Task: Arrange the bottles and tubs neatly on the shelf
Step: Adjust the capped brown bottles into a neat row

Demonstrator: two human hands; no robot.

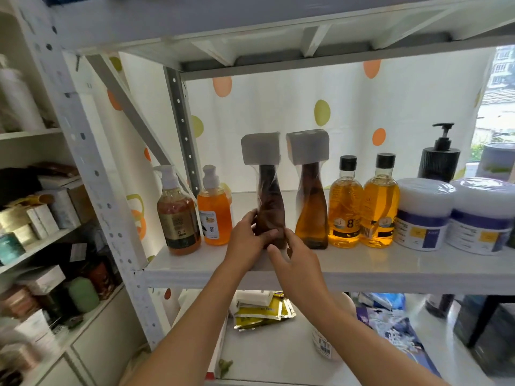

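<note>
head view: both forearms are raised from below towards the white shelf (362, 270), and the hands are brought together at the base of a dark brown bottle (271, 201). the left hand (245, 239) is wrapped around the bottle's lower left side; its fingers are curled behind the base and its thumb is laid across the front, so the bottle is held. the right hand (292, 259) is set just beside it, its back turned to the camera, with the fingers loosely spread and pointed upward against the bottle's lower right edge. whether the bottle is actually pinched by this hand cannot be told.

the dark brown bottle is stood upright on the shelf near its front edge, wrapped in clear film, with a white block cap on top. a second wrapped bottle (310, 215), amber in its lower half, is stood just to its right. two pump bottles (178, 218) (214, 215) of orange liquid are placed to the left. two yellow black-capped bottles (345, 215) (380, 213) are lined up further right, followed by two white tubs (423, 215) (482, 218) with purple bands. a black pump dispenser (440, 160) is seen behind the tubs, and a dotted curtain (278, 101) is hung behind the shelf.
</note>
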